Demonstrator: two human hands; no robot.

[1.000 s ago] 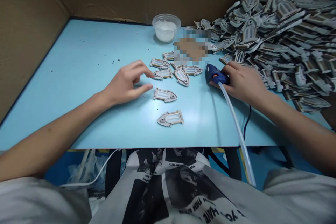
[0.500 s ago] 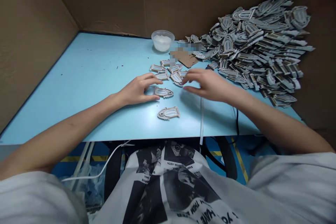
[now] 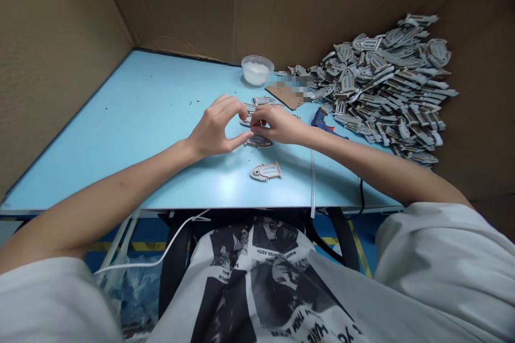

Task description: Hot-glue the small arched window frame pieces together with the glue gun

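Observation:
My left hand [image 3: 220, 126] arches over the middle of the table, thumb and forefinger apart in a C shape with nothing visible between them. Close against its thumb tip, my right hand [image 3: 277, 124] has its fingers pinched together; what they hold, if anything, is hidden. Below both hands lies a grey arched window-shaped piece [image 3: 259, 141], partly covered by the fingers. Another such piece [image 3: 266, 171] lies flat nearer the table's front edge. Several more pieces [image 3: 263, 101] are behind the hands, partly hidden.
A large heap of grey pieces [image 3: 382, 80] fills the right side. A blue glue gun [image 3: 319, 119] lies beside it, partly behind my right forearm. A clear tub [image 3: 257, 71] with white contents and a brown board [image 3: 284, 95] stand at the back. Cardboard walls [image 3: 181, 5] enclose the table.
My right hand has moved left to meet my left hand, its fingers now pinched. My left hand has lifted off the piece beside it. The view has shifted slightly, and the glue gun now shows.

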